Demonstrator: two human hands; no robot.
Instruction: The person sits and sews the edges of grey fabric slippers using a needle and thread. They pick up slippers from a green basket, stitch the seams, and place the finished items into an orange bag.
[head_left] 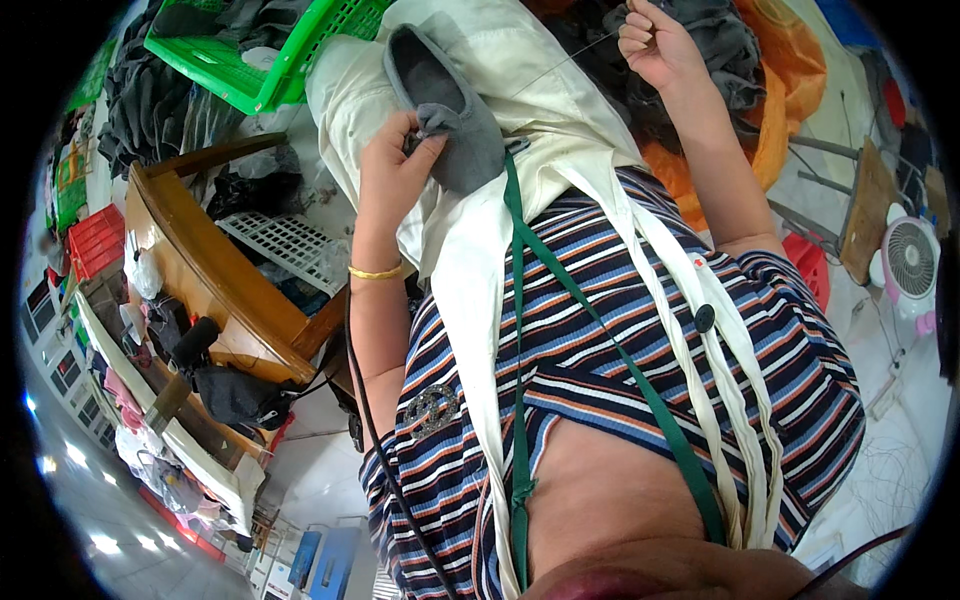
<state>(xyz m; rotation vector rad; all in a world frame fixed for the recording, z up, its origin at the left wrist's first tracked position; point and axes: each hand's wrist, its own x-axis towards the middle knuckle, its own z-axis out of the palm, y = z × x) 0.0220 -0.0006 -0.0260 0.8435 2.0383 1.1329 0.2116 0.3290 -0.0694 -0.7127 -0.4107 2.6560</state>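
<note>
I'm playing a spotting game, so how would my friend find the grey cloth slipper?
Look top middle for the person's cream-white cloth-covered lap. There, the left hand pinches the soft grey fabric slipper, its rounded toe pointing toward the person's body. Unlike the crumpled dark-grey cloth on the right, it has a long open mouth and gathered knot.

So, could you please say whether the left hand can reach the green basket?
Probably yes, if the left hand lets go of the grey shoe it holds; the green basket looks close, with only the left leg between.
</note>
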